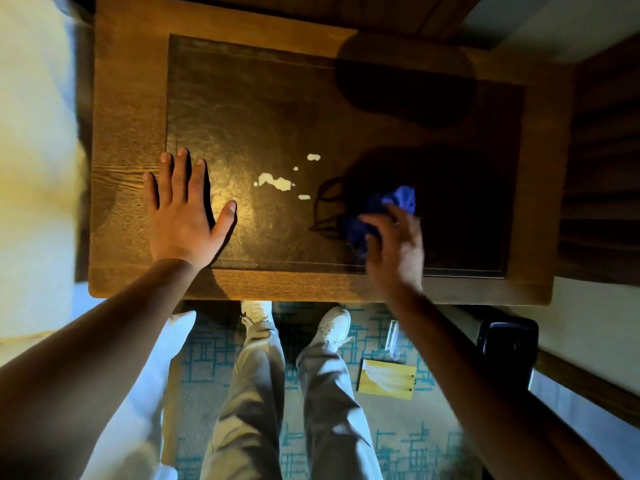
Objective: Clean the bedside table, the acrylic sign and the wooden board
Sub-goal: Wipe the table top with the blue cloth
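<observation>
The wooden bedside table (128, 98) fills the upper view, with a dark leather-like inset panel (242, 109) on top. White foam blotches (275, 181) lie near the panel's middle. My left hand (183, 213) rests flat on the table's left part, fingers spread and straight. My right hand (394, 247) grips a crumpled blue cloth (398, 200) on the panel, right of the foam. On the carpet below lie a yellow wooden board (386, 377) and a clear acrylic sign (393, 336).
A white bed (31, 168) borders the table on the left. A black bin (507, 342) stands on the floor at the right by a dark wooden wall panel (602, 188). My legs and white shoes (334, 325) stand on patterned carpet in front of the table.
</observation>
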{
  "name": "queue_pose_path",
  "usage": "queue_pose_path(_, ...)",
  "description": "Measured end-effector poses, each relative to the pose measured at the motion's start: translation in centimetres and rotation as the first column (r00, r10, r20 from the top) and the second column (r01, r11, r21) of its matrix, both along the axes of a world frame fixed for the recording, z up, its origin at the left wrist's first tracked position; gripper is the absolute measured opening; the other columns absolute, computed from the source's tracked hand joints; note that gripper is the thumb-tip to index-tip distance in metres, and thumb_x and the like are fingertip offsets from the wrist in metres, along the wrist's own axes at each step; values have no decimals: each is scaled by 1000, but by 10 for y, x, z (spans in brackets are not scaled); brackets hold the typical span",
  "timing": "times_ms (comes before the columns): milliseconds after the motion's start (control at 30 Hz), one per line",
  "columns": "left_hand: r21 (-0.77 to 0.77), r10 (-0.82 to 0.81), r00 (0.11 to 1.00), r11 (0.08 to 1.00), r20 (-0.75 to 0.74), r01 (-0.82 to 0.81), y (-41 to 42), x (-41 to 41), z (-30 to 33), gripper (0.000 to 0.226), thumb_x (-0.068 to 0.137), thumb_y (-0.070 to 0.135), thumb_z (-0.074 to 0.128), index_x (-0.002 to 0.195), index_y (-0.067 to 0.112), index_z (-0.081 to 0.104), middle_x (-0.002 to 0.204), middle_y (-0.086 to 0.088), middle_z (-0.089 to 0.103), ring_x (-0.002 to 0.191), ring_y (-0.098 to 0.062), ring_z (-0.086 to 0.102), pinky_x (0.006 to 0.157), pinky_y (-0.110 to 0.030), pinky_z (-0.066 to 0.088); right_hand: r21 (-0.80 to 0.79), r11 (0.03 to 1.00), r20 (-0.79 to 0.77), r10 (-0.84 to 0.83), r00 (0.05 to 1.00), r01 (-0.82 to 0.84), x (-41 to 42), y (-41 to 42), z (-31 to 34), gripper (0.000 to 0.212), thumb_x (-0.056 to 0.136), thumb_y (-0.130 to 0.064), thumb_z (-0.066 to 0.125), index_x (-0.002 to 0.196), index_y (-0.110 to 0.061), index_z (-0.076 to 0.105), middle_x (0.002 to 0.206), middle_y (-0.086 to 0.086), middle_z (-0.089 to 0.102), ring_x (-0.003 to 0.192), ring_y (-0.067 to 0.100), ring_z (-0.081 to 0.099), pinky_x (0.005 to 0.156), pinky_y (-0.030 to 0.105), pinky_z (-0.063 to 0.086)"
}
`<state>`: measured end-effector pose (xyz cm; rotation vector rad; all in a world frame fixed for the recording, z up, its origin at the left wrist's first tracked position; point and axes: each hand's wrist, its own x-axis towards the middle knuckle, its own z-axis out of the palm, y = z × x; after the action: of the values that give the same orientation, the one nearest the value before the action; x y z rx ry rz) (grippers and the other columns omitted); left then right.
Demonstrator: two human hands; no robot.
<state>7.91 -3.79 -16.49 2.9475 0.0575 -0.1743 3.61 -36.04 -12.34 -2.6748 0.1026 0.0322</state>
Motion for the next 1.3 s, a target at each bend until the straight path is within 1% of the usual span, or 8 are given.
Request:
queue_pose_path(233,10,-90,995,996,-42,91,20,-26,6,77,98,60,33,158,13,22,170,-14,8,157,-35,4,126,-56,4,-70,887,-130,-462,877,456,9,-64,13,60,85,-23,76,139,-22,50,142,16,45,114,39,60,88,42,54)
queue_pose_path(400,37,-101,994,994,-41,102,26,-36,1,76,98,59,32,159,15,22,170,-12,7,157,-34,3,126,-56,5,-3,944,-163,-326,931,330,-35,36,-3,45,84,-29,74,126,-20,60,133,20,51,101,32,60,72,42,58)
queue_pose_path(567,15,-74,995,997,-62,75,25,-36,4,76,97,59,32,159,17,23,170,-10,8,157,-32,2,126,-55,6,132,991,-248,15,969,18,-43,111,10,47,82,-19,72,127,-23,59,135,11,47,100,32,66,73,44,62)
queue_pose_path(667,26,-87,994,996,-66,89,25,-34,4,76,97,59,34,158,16,24,170,-12,9,157,-34,5,126,-55,6,102,992,-156,-57,986,73,-22,69,27,48,86,-25,69,132,-24,57,134,12,48,97,26,64,69,35,58)
queue_pose_path(800,24,-91,994,995,-62,93,26,-35,5,76,97,58,36,158,16,25,170,-12,10,156,-37,7,126,-55,6,-151,951,-166,-292,942,268,-14,-21,18,66,87,-19,69,147,-20,41,133,18,48,104,36,62,72,42,54)
queue_pose_path(900,35,-90,993,995,-77,92,27,-34,4,76,97,59,35,159,17,24,170,-11,9,156,-36,6,126,-55,6,-172,969,-232,-214,949,177,-39,-18,6,62,88,-18,67,143,-19,38,127,22,49,94,40,64,65,48,60)
queue_pose_path(1033,33,-86,993,995,-85,89,26,-34,5,76,96,60,35,158,18,24,170,-11,10,156,-37,7,126,-56,7,-88,996,-332,-25,943,-5,-50,20,5,59,77,-27,77,128,-19,49,119,18,55,75,39,66,55,39,53)
queue_pose_path(1300,30,-84,993,996,-88,87,26,-34,6,75,97,61,35,158,18,25,170,-10,12,156,-37,9,126,-56,8,-12,995,49,-95,994,95,103,30,27,51,83,-37,68,129,-14,62,128,14,65,116,32,60,83,29,44)
